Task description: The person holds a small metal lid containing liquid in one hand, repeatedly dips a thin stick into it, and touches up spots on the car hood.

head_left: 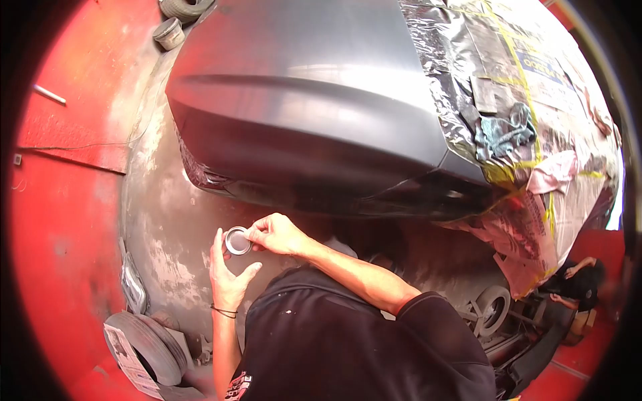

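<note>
Low in front of the car, my right hand [277, 235] pinches the right edge of a small round silver-rimmed ring [238, 229]. Its middle looks grey; I cannot tell whether it is a lid or an open ring. At its left edge is my left hand [227, 277], with fingers stretched up beside the rim and the thumb spread away from it. Just beyond both hands lies the dark grey front of the car [301, 100], with a smooth matte-to-satin surface.
Newspaper and plastic masking [528, 100] with yellow tape covers the car's right part. A teal cloth [505, 130] and a pink cloth [554, 172] lie on it. Tyres [150, 347] stand at lower left, a wheel [493, 309] at lower right. Another person [578, 284] is at far right.
</note>
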A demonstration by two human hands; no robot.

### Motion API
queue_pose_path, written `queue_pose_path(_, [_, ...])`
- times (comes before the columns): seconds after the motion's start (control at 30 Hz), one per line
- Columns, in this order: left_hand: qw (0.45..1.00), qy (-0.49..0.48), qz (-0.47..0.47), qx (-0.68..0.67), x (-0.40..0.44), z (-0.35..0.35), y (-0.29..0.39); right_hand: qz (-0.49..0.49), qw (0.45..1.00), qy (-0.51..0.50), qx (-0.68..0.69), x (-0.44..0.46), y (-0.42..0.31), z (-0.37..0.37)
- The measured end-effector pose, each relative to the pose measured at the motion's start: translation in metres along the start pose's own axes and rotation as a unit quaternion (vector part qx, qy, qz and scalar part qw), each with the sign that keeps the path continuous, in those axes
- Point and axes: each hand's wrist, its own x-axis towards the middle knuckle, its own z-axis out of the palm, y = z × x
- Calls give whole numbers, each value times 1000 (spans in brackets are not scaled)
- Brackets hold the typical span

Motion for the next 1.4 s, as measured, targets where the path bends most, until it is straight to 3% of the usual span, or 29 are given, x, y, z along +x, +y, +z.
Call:
queue_pose_path(0.33, [995,-49,78,27,-2,-18,-6,-44,995,82,40,-25,21,30])
queue_pose_path(0.73, [988,-98,121,13,-9,-23,-3,-38,988,129,78,-67,33,54])
queue_pose_path(0.83, [980,-101,168,27,-11,-20,-11,-36,985,145,82,-79,38,58])
queue_pose_path(1.4, [973,-116,197,36,-34,28,19,-59,978,184,83,-143,60,28])
